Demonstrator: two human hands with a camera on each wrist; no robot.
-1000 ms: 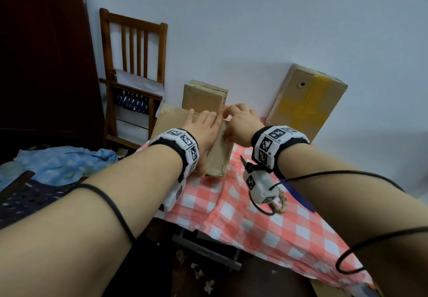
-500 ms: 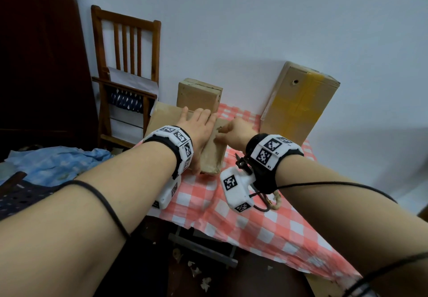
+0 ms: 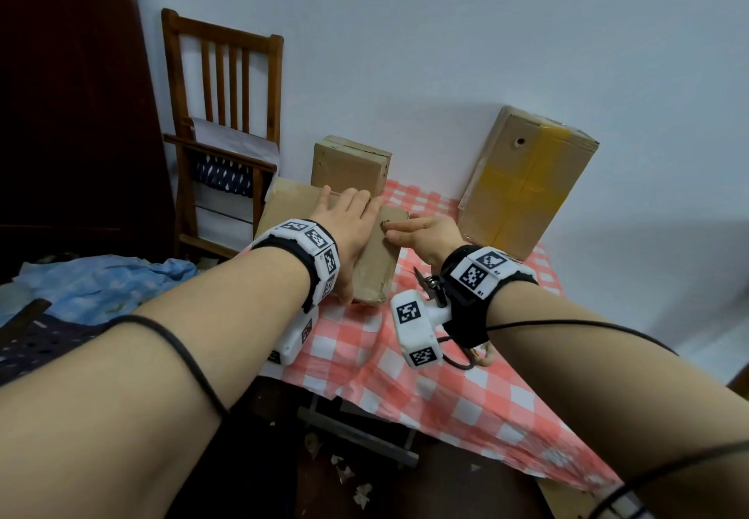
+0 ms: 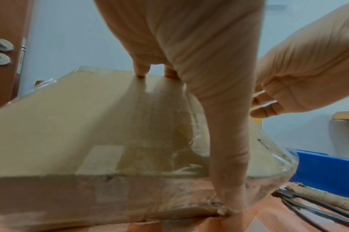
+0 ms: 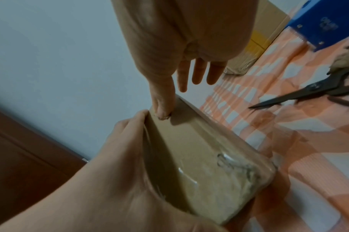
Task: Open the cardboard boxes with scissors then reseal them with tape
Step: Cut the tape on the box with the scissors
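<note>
Hiding most of the box [image 3: 377, 259] top, left hand [image 3: 348, 231] flat.

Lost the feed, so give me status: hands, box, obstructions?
Left hand flat on the box, pressing. Right hand open, thumb on its tape. Scissors and tape dispenser idle on the tablecloth; nothing in the way.

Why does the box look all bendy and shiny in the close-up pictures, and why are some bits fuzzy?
Left wrist view: the very wide lens bows the flat brown cardboard box, and its clear tape glints. Right wrist view: the black scissors and blue tape dispenser look soft, and the right hand's thumb casts a shadow on the box. Head view: dim, even light, straight edges lean.
</note>
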